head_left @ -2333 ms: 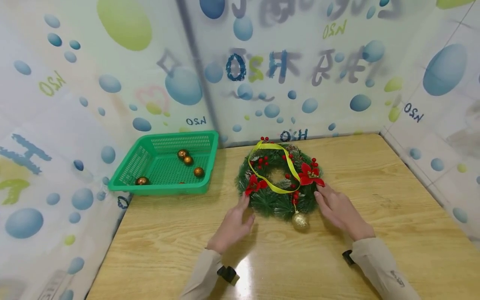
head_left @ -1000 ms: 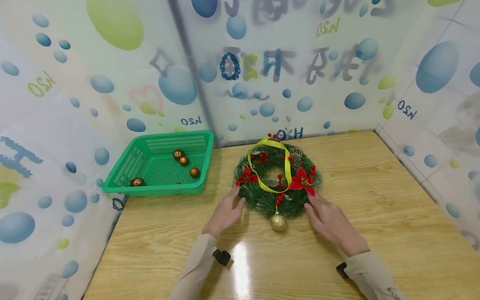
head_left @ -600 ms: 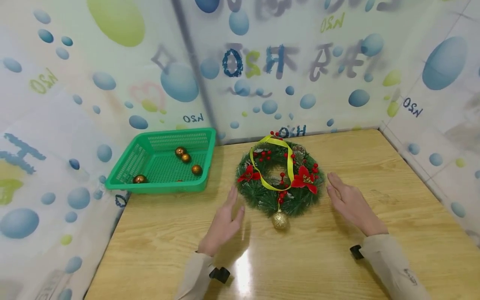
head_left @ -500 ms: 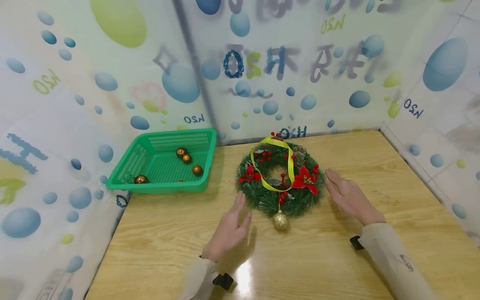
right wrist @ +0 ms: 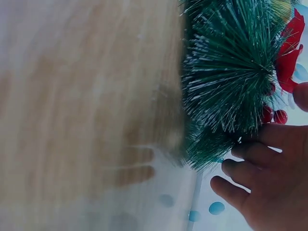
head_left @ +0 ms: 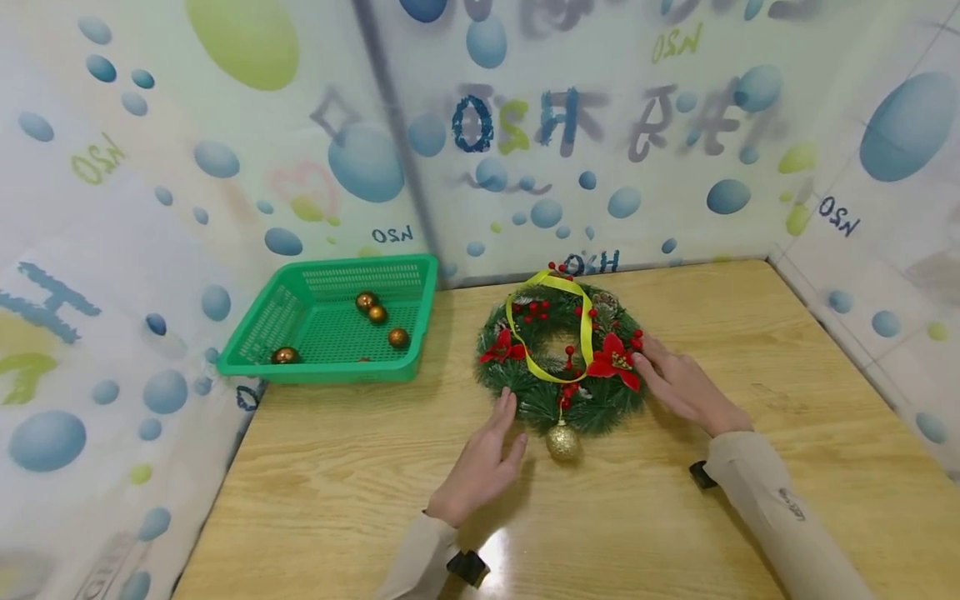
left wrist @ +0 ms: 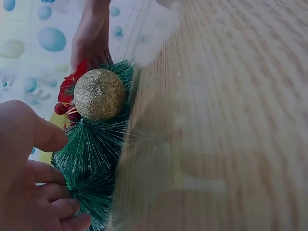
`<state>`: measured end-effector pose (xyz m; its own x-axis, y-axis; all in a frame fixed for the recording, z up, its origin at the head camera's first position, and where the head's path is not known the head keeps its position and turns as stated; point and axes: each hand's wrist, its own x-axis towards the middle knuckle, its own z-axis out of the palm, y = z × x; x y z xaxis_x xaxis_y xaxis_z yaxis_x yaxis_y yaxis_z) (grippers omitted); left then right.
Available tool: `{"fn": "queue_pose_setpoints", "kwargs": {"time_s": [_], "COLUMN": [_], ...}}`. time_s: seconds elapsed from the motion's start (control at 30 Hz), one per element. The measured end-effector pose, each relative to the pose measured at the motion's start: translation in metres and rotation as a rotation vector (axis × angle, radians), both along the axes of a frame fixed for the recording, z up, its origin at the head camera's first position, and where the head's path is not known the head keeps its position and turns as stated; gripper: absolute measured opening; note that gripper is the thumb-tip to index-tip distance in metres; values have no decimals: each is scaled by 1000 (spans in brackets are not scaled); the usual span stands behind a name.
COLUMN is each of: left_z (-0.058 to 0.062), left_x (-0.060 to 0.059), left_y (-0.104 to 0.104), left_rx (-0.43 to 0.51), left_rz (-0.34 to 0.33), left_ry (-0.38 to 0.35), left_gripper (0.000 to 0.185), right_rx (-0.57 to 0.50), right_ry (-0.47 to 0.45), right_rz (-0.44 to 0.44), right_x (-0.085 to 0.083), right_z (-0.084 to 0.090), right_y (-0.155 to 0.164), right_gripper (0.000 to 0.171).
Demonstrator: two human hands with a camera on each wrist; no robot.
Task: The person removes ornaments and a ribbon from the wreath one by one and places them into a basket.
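At the left of the head view, a green basket point(head_left: 330, 321) sits at the back corner of the wooden table point(head_left: 787, 433), holding several small copper balls point(head_left: 398, 337) on its mesh floor. The walls around are covered in a film printed with blue and green bubbles.

Moving toward the centre, the left hand point(head_left: 483, 467) lies low in the frame with its fingers straight and relaxed, the fingertips reaching the lower left edge of the wreath point(head_left: 561, 354); the left wrist view shows those fingers point(left wrist: 45, 185) at the green needles, holding nothing.

The wreath lies flat in the middle of the frame, near the back wall and just right of the basket. It carries red flowers point(head_left: 615, 362), red berries and a yellow ribbon point(head_left: 551, 329) looped across its hole (a glittery gold ball point(head_left: 562, 440) hangs off its near edge, resting on the table).

At the right, the right hand point(head_left: 686, 387) rests against the wreath's right side beside a red flower, fingers loosely extended and touching the needles, not clamped round anything.
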<state>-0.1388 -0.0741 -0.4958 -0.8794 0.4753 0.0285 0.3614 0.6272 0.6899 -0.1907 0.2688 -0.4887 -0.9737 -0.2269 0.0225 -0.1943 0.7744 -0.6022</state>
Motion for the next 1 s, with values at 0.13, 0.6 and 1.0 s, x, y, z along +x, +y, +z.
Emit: {"fn": "queue_pose_setpoints", "kwargs": {"time_s": [0.13,0.6,1.0], "left_z": [0,1,2], "left_x": [-2,-14,-30], "left_y": [0,-7,-18], "left_rx": [-17,-20,-3], "left_rz": [-7,17,30], "left_ry": [-1,-14,-20], "left_gripper": [68,66,67], "right_rx": [10,5,8], "right_ry": [14,45,129], "right_rz": [10,-4,-6], "right_x": [4,25,41], "right_z": [0,-3,-4], "right_y": [1,-4,-15], "right_gripper": [71,65,60]}}
